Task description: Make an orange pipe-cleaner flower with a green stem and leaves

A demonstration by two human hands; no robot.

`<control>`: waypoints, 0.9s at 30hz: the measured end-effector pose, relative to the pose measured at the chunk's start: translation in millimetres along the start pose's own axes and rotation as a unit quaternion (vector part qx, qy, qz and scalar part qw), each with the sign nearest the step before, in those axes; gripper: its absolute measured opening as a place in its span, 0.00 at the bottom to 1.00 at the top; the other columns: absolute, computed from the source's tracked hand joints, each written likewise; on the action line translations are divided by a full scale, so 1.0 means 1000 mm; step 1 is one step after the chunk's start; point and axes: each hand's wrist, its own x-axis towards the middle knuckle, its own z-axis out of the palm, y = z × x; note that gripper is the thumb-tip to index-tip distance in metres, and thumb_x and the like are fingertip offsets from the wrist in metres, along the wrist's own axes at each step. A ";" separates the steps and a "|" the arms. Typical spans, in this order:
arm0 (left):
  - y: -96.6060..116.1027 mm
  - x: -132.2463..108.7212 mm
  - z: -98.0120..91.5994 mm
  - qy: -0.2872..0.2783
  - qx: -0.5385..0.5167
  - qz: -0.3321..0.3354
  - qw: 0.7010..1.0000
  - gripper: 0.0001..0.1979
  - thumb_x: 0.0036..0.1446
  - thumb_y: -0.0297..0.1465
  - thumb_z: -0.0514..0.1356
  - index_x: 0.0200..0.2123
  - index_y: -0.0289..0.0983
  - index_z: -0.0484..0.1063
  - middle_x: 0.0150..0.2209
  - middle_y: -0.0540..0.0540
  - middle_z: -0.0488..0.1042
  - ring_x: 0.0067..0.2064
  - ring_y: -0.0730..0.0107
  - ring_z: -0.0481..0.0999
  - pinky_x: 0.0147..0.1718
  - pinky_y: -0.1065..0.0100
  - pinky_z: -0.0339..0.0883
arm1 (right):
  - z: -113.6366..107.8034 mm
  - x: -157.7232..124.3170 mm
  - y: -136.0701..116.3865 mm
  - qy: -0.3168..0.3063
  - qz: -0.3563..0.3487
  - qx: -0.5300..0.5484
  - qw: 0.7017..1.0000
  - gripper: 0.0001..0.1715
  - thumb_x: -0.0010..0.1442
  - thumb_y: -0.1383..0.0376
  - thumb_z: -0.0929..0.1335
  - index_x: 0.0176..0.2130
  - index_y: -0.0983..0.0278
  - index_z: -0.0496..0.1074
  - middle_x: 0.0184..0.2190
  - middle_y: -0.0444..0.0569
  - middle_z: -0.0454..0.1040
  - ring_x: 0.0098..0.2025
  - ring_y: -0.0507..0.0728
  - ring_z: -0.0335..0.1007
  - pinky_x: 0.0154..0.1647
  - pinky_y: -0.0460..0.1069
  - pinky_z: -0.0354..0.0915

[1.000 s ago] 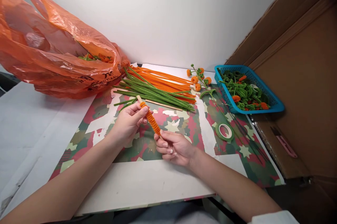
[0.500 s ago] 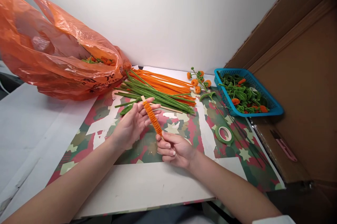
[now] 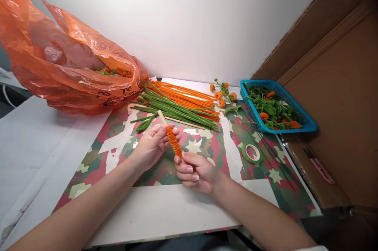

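Observation:
An orange pipe cleaner point(image 3: 174, 141) is wound in a tight coil around a thin wooden stick point(image 3: 162, 117), whose bare upper end sticks out. My left hand point(image 3: 152, 144) pinches the top of the coil between thumb and fingers. Lower down, my right hand point(image 3: 197, 170) is closed around the bottom of the stick, with its thumb at the coil's lower end. Just beyond my hands lie green pipe cleaners point(image 3: 180, 111) and orange pipe cleaners point(image 3: 184, 93) in a loose pile. A green leaf shape point(image 3: 144, 124) rests near my left hand.
To the left stands an orange plastic bag point(image 3: 73, 74) with orange and green pieces inside. An orange flower stem point(image 3: 226, 95) lies at the back. On the right are a blue basket point(image 3: 308, 127) of leaves, green tape point(image 3: 244, 152) and a pink cutter point(image 3: 321, 169).
My left fingers have closed on the coil's top, where they were spread before. The coil has slid down and packed tighter, baring more stick above it. My right hand holds its place.

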 end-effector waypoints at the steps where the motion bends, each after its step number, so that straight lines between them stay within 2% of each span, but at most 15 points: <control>1: -0.003 -0.001 0.001 -0.011 0.000 -0.012 1.000 0.19 0.39 0.41 0.75 0.31 0.35 0.77 0.27 0.48 0.80 0.30 0.71 0.80 0.34 0.72 0.75 | 0.001 -0.001 0.000 -0.007 -0.010 -0.002 1.000 0.12 0.67 0.64 0.61 0.34 0.66 0.69 0.17 0.36 0.55 0.15 0.45 0.39 0.15 0.40 0.43; 3: -0.008 -0.004 0.003 -0.032 0.003 -0.029 0.999 0.18 0.41 0.41 0.74 0.31 0.35 0.77 0.27 0.48 0.79 0.30 0.71 0.79 0.33 0.72 0.75 | 0.004 -0.002 0.001 -0.007 -0.026 -0.008 1.000 0.13 0.67 0.62 0.62 0.34 0.66 0.69 0.17 0.36 0.57 0.15 0.45 0.41 0.15 0.41 0.44; 8: -0.013 -0.009 0.006 -0.056 0.044 -0.025 0.997 0.17 0.44 0.42 0.72 0.31 0.35 0.78 0.27 0.47 0.79 0.30 0.69 0.78 0.30 0.71 0.73 | 0.008 -0.003 0.000 0.044 -0.042 -0.035 0.998 0.14 0.67 0.60 0.62 0.32 0.66 0.68 0.17 0.36 0.57 0.16 0.46 0.43 0.18 0.42 0.46; 14: -0.018 -0.012 0.008 -0.054 0.102 -0.005 0.993 0.20 0.44 0.46 0.71 0.29 0.35 0.76 0.26 0.46 0.78 0.27 0.70 0.76 0.32 0.69 0.73 | 0.008 -0.003 -0.002 0.064 -0.049 -0.052 0.995 0.14 0.66 0.60 0.63 0.32 0.65 0.67 0.18 0.36 0.56 0.16 0.46 0.44 0.20 0.43 0.46; 18: -0.019 -0.013 0.006 -0.044 0.137 0.014 0.990 0.20 0.45 0.48 0.69 0.28 0.35 0.77 0.24 0.47 0.76 0.25 0.72 0.73 0.26 0.73 0.69 | 0.012 -0.003 0.000 0.070 -0.060 -0.056 0.994 0.12 0.64 0.60 0.65 0.32 0.65 0.68 0.17 0.36 0.58 0.16 0.45 0.45 0.19 0.43 0.46; 21: -0.016 -0.019 0.003 -0.042 0.201 0.069 0.976 0.19 0.49 0.47 0.67 0.30 0.36 0.79 0.26 0.45 0.77 0.26 0.70 0.74 0.27 0.71 0.69 | 0.009 -0.003 0.000 0.051 -0.079 -0.076 0.993 0.13 0.59 0.58 0.70 0.32 0.66 0.69 0.16 0.36 0.61 0.15 0.45 0.47 0.18 0.43 0.47; 23: -0.014 -0.026 0.002 -0.069 0.252 0.128 0.957 0.16 0.53 0.46 0.65 0.32 0.38 0.81 0.26 0.44 0.79 0.26 0.68 0.75 0.28 0.68 0.71 | 0.002 -0.004 -0.005 0.009 -0.070 -0.120 0.990 0.18 0.56 0.54 0.73 0.32 0.67 0.70 0.16 0.35 0.61 0.14 0.44 0.47 0.17 0.43 0.47; 26: -0.011 -0.038 0.004 -0.168 0.303 0.243 0.906 0.07 0.54 0.37 0.66 0.33 0.41 0.82 0.29 0.41 0.82 0.31 0.58 0.81 0.37 0.59 0.76 | -0.010 -0.010 -0.021 -0.079 -0.015 -0.238 0.968 0.26 0.50 0.48 0.75 0.31 0.69 0.72 0.16 0.37 0.62 0.15 0.44 0.48 0.15 0.42 0.44; 27: -0.011 -0.042 0.005 -0.205 0.319 0.259 0.888 0.05 0.53 0.33 0.66 0.34 0.41 0.82 0.30 0.41 0.82 0.34 0.55 0.82 0.40 0.57 0.76 | -0.013 -0.012 -0.027 -0.095 0.003 -0.283 0.955 0.27 0.49 0.48 0.75 0.32 0.70 0.73 0.17 0.39 0.64 0.16 0.44 0.50 0.15 0.42 0.44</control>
